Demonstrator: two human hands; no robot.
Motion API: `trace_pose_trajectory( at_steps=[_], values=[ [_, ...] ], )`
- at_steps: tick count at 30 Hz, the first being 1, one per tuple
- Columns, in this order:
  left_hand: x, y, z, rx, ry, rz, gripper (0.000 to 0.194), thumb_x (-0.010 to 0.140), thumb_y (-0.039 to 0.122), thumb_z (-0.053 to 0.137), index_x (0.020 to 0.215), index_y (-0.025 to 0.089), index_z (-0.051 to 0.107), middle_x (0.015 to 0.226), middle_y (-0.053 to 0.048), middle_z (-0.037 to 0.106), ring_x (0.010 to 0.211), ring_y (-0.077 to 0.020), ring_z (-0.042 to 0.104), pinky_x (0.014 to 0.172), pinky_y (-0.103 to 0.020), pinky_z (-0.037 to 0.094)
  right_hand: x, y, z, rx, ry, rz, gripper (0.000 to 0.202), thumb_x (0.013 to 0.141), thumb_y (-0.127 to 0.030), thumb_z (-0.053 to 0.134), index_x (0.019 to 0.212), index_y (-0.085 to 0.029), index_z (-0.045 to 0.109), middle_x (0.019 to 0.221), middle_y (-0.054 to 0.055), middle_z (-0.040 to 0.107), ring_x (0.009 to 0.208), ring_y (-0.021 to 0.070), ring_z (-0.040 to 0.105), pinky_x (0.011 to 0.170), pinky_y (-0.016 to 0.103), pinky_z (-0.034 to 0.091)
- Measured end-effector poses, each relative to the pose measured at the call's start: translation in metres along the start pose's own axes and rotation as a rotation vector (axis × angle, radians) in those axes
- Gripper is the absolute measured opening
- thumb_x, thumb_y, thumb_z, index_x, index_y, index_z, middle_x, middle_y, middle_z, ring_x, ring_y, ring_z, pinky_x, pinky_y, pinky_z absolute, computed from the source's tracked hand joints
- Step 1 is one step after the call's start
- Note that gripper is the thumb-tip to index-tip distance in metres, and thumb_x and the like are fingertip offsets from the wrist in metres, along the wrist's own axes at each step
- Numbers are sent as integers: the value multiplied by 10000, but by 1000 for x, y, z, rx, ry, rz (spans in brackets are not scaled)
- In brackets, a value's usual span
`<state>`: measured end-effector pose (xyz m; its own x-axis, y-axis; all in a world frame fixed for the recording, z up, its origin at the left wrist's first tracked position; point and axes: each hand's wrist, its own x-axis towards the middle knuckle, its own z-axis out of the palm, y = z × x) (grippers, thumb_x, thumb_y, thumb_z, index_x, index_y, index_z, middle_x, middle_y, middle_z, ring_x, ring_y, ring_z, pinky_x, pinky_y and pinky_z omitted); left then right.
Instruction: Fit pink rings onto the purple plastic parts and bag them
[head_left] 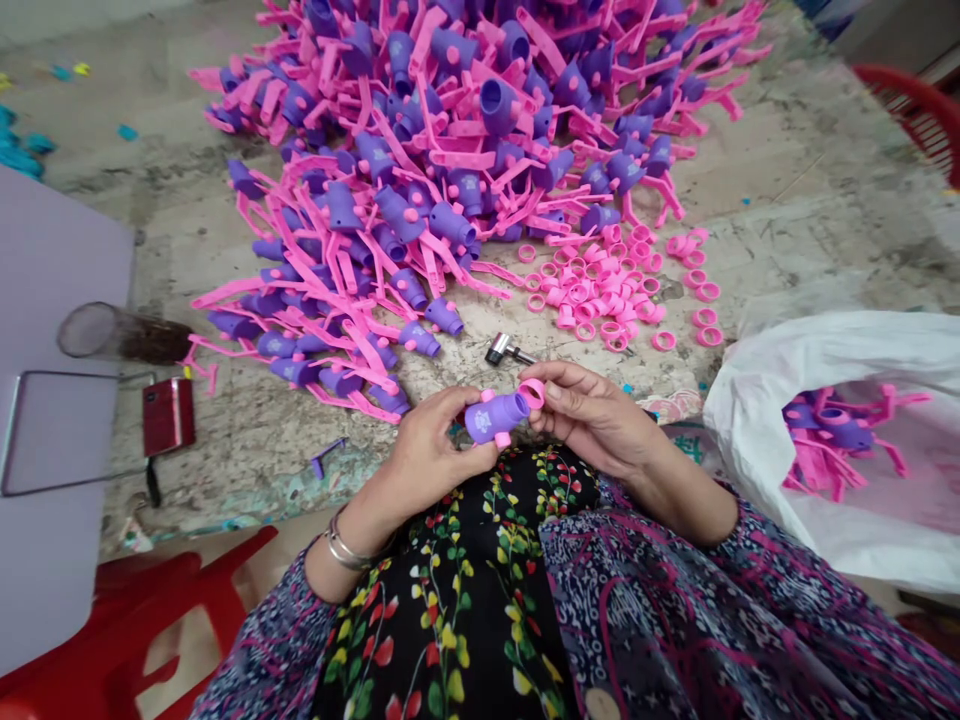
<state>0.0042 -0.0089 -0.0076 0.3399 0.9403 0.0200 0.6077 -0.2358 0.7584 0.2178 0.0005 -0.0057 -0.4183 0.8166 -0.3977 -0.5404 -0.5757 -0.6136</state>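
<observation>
My left hand (pixel 439 445) is closed around a purple plastic piece (pixel 491 418) that has a pale printed mark and pink knobs on its sides. Between the fingers of my right hand (pixel 596 415) is a pink plastic ring (pixel 532 393), held at the narrow end of the purple piece. From this angle I cannot tell whether the ring touches that end. Just beyond my hands lies a small metal hammer (pixel 507 350) with a black face. Behind it is a heap of loose pink rings (pixel 600 280).
A large pile of purple-and-pink parts (pixel 420 190) covers the far and left table. At right, an open white bag (pixel 742 400) holds similar parts. On the left are a glass (pixel 94 330), a red phone-like object (pixel 168 414) and a small purple piece (pixel 327 458).
</observation>
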Motion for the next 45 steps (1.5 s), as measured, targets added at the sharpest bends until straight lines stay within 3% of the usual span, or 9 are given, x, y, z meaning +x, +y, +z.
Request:
trace_pose_trajectory(
  at_steps=[7, 11, 20, 27, 39, 45],
  values=[
    [-1, -2, 3, 20, 10, -41, 363, 745, 396, 703, 1025, 190, 599, 876, -15, 648, 743, -150, 601, 672, -281, 478, 0, 2, -1, -5, -25, -4, 227, 725, -222, 810, 944, -218, 749, 834, -28, 703, 679, 55, 651, 693, 162, 550],
    [1, -3, 3, 105, 3, 14, 341, 766, 428, 687, 983, 176, 614, 828, -18, 629, 729, -154, 579, 660, -289, 463, 1, 3, -1, -9, -40, -3, 247, 700, -205, 822, 936, -228, 752, 849, -33, 711, 671, 58, 654, 685, 171, 551],
    [-1, 0, 2, 156, -10, 36, 309, 795, 427, 652, 960, 166, 653, 716, 6, 551, 672, -141, 525, 618, -275, 429, 3, 3, -2, -54, 19, -1, 230, 676, -239, 835, 895, -238, 765, 790, -34, 701, 648, 65, 616, 646, 180, 529],
    [-1, 0, 1, 189, -2, 72, 327, 779, 412, 667, 977, 151, 669, 713, 0, 565, 666, -147, 534, 604, -279, 417, 5, 6, -5, -105, 16, -18, 241, 656, -237, 843, 884, -250, 765, 798, -37, 693, 665, 72, 598, 655, 201, 513],
    [-1, 3, -2, 272, -59, 22, 291, 781, 444, 646, 915, 186, 663, 694, 4, 579, 645, -150, 551, 600, -278, 414, 6, 11, -7, -228, 21, -85, 252, 662, -233, 841, 898, -255, 755, 816, -28, 696, 721, 93, 602, 737, 255, 491],
    [-1, 5, -4, 316, -91, 7, 226, 776, 384, 638, 894, 192, 657, 706, 1, 584, 661, -159, 562, 607, -285, 405, 5, 12, -7, -298, 16, -121, 232, 696, -247, 821, 916, -251, 747, 856, -22, 696, 741, 93, 605, 752, 253, 495]
  ],
)
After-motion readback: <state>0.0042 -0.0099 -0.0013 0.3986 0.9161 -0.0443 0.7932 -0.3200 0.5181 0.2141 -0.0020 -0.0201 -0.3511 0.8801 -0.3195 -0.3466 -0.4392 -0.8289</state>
